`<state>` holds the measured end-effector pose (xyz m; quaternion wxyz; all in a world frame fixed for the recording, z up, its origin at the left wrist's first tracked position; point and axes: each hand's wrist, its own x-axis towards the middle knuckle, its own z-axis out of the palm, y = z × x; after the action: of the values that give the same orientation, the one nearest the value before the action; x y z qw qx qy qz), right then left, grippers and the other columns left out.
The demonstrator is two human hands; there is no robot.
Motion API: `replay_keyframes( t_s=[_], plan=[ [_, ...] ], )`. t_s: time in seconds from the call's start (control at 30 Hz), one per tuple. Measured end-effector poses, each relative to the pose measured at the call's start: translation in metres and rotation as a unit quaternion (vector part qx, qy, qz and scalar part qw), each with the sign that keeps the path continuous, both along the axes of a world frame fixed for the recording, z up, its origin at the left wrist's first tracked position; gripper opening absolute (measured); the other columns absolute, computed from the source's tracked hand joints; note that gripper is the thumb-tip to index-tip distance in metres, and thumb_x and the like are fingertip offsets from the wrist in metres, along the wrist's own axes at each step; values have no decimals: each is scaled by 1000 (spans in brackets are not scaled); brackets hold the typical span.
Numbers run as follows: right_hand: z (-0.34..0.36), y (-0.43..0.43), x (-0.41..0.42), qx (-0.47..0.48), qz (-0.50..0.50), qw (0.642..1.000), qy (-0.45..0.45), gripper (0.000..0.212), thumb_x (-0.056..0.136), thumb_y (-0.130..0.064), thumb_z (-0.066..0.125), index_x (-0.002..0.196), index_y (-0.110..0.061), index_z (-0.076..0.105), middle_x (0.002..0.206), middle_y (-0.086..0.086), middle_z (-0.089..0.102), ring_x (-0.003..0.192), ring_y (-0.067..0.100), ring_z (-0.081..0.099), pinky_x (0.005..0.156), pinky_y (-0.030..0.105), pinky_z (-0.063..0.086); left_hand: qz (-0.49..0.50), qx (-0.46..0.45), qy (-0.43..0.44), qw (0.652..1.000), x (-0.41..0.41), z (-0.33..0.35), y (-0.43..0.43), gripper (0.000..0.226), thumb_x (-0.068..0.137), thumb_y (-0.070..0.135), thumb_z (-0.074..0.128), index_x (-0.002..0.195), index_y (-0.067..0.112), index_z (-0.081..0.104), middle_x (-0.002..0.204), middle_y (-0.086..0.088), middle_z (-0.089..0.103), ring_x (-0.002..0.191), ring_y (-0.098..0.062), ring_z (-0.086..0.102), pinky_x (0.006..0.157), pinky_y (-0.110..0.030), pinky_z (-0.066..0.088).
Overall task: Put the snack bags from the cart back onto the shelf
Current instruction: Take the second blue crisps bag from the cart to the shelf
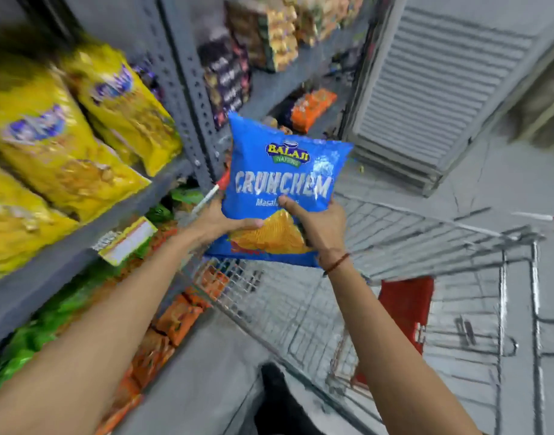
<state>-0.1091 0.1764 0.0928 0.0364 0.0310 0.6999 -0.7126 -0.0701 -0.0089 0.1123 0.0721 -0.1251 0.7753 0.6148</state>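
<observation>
Both arms reached forward; the left hand (pixel 217 219) and right hand (pixel 319 226) gripped a blue bag (pixel 282 183) by its lower half, held above the cart (pixel 394 277), beside the shelf (pixel 81 227) of yellow bags (pixel 65 136).

The grey shelf (pixel 90 226) carries yellow snack bags (pixel 49 158) (blurred print); green bags (pixel 34 334) lie below.

We cannot read the yellow bags (pixel 81 127) — motion blur smears their labels. Our right hand (pixel 319 224) covers part of the blue bag's (pixel 285 171) flavour line — its lower edge hides behind both wrists.
</observation>
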Motion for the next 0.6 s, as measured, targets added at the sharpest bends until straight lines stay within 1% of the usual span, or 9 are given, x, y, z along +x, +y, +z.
replay_keyframes(
  t_s=[0.03,0.1,0.17,0.23,0.3,0.4,0.47,0.53,0.6],
  plan=[
    [24,-9,-3,0,12,1000,28,41,58,-24,89,94,-18,72,86,-8,77,81,5,72,70,22,56,18,-5,34,999,5,22,-9,57,64,6,79,110,25,50,102,13,60,80,13,60,67,-10,54],
    [72,-30,-5,-4,38,996,84,48,56,-27,90,98,-12,71,91,-1,77,82,9,73,75,30,58,51,-30,100,993,19,66,-25,52,67,6,78,102,30,48,99,19,57,77,21,57,67,-5,50],
    [121,-52,0,2,67,988,136,49,54,-34,89,97,-17,72,90,-6,77,83,5,72,77,29,58,92,-42,157,982,34,108,-45,55,67,4,78,107,25,46,100,19,55,75,24,55,63,-1,46],
    [169,-74,8,4,96,977,189,48,54,-39,88,95,-20,72,89,-10,76,83,2,71,78,28,58,113,-48,199,972,52,151,-65,65,63,6,81,115,22,44,105,18,60,82,18,59,67,-4,49],
    [213,-97,17,-6,125,963,237,47,55,-40,87,96,-21,72,89,-11,76,84,0,71,80,29,57,141,-70,242,957,75,193,-84,68,58,10,85,111,27,46,101,24,63,82,18,59,66,-4,48],
    [273,-131,37,-44,169,939,295,48,54,-40,87,96,-21,73,90,-11,77,85,2,72,81,29,58,196,-115,307,924,114,251,-108,69,55,23,85,112,27,46,102,23,58,78,25,55,62,0,44],
    [307,-155,52,-72,194,924,322,48,51,-43,86,92,-22,73,84,-14,77,82,-1,71,77,25,57,221,-142,339,903,141,284,-125,77,46,36,89,112,28,50,106,20,61,86,19,58,69,-3,47],
    [337,-180,70,-99,223,906,346,46,52,-41,87,92,-21,74,83,-16,77,80,-2,71,74,21,56,245,-149,356,889,169,311,-142,87,43,41,90,118,25,49,112,15,63,96,10,61,75,-8,51],
    [362,-208,88,-124,255,886,368,43,55,-36,88,92,-20,73,85,-14,77,80,-1,72,70,18,55,276,-154,376,871,197,333,-160,81,42,41,88,113,30,49,108,16,64,93,9,63,69,-9,52]
  ],
)
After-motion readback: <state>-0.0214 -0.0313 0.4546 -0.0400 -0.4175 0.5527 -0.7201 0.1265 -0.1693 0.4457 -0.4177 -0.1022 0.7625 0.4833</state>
